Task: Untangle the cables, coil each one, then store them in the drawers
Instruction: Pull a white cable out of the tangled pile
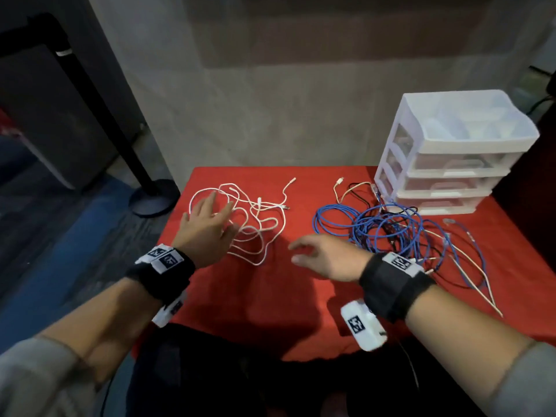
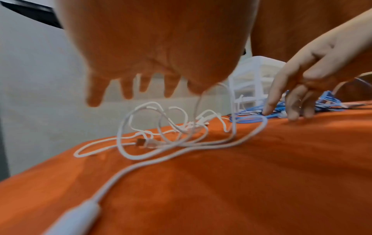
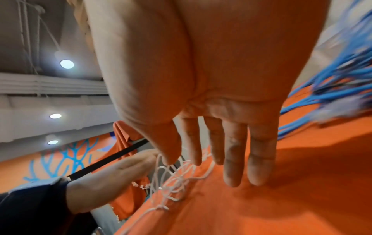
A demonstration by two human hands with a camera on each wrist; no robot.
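Note:
A loose white cable tangle [image 1: 252,218] [image 2: 171,133] [image 3: 173,179] lies on the red cloth at the left. My left hand [image 1: 207,227] [image 2: 141,89] hovers over it with fingers spread and holds nothing. To the right, a bigger tangle of blue, black and cream cables [image 1: 391,230] [image 3: 332,89] spreads before the white drawer unit [image 1: 448,158] [image 2: 255,82], whose drawers are closed. My right hand [image 1: 319,254] [image 3: 217,159] hangs between the two tangles, fingers straight, pointing left, with nothing in it.
The red cloth [image 1: 270,299] covers a small table against a grey wall. A black stanchion post and base [image 1: 153,197] stand just off the table's left edge. A white connector [image 2: 74,217] lies close to my left wrist.

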